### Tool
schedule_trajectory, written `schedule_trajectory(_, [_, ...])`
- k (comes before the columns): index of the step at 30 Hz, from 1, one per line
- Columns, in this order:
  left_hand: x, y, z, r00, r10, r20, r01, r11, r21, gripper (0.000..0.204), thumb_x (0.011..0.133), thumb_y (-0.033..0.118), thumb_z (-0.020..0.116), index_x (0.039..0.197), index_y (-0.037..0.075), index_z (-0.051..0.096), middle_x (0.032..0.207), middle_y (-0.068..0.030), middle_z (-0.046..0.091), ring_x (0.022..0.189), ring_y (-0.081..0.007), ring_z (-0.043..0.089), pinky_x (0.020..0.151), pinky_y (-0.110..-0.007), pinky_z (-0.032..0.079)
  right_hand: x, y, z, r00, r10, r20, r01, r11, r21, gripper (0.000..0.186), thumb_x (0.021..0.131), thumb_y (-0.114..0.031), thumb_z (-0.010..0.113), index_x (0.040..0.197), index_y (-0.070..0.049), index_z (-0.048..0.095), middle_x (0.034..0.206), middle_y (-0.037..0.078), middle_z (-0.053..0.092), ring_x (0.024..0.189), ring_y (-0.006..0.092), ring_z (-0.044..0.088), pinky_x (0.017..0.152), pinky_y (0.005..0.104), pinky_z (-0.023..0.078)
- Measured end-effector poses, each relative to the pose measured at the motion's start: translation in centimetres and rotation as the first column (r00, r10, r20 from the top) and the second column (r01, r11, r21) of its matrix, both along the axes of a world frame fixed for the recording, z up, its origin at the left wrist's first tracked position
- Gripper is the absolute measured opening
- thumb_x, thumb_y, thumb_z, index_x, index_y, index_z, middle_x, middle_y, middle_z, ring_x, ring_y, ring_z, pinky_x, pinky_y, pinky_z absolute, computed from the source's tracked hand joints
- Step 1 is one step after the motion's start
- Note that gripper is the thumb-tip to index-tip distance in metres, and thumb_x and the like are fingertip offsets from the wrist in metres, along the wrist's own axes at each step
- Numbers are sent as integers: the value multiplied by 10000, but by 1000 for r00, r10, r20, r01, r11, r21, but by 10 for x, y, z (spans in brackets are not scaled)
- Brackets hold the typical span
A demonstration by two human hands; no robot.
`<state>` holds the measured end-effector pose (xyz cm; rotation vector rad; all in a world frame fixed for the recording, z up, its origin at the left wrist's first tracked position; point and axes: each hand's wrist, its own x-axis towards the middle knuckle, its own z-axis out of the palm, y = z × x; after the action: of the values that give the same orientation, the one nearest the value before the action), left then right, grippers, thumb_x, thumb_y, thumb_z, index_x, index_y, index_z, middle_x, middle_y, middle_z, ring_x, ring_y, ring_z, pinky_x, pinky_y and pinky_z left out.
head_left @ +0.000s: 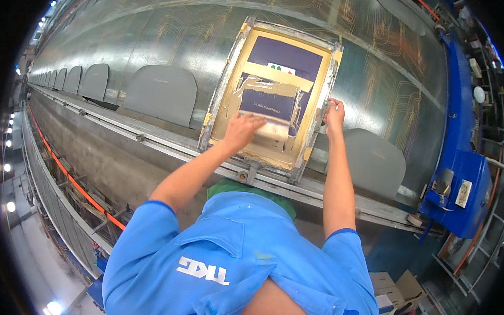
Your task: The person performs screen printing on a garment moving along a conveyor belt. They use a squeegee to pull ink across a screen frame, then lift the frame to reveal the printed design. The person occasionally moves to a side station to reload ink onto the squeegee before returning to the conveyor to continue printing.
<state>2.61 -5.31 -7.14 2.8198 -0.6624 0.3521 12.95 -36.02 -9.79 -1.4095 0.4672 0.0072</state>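
My left hand (242, 130) is closed on a squeegee (273, 128) that lies across the lower part of a screen-printing frame (224, 73). The squeegee rests on the mesh, below a dark purple window (268, 101) with pale lettering. Wet-looking streaks of ink edge that window, and yellowish tape lines the inside of the frame. At the frame's right side, my right hand (334, 115) has its fingers curled around the edge. The frame lies flat on the long metal table (223, 26).
Grey rounded flat pieces (161, 93) lie in a row leftward along the table; another (375, 162) is right of the frame. A metal rail (120, 129) follows the near edge. Blue equipment (456, 189) stands at the right end, with cardboard boxes (394, 290) below.
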Motion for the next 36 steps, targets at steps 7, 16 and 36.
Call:
schedule_trajectory(7, [98,-12,32,992,108,-59,-109,994,-17,397,775,-6,558,1020,222,771,868,-101,730,842,-258,698,823,-434,456,-4,15,-8,999,-21,-24,21,999,-38,167,1036,-215,488,1118,-95,570,645,-49,422,488,32,328,402,222,259])
schedule_trajectory(16, [-29,-1,-14,999,-18,32,16,997,73,489,762,-18,601,1200,182,683,1249,-4,666,1126,-188,610,800,-401,425,21,1,-20,995,-18,98,27,994,-102,180,1024,-210,512,1130,-90,592,647,-42,447,472,36,348,392,225,266])
schedule_trajectory(36, [-19,241,25,992,96,-85,-92,995,49,631,680,10,653,1279,206,619,1274,23,627,1156,-198,564,934,-410,396,45,269,6,952,-64,300,206,858,-470,184,976,-181,531,1049,-79,665,922,136,679,832,279,620,793,397,471])
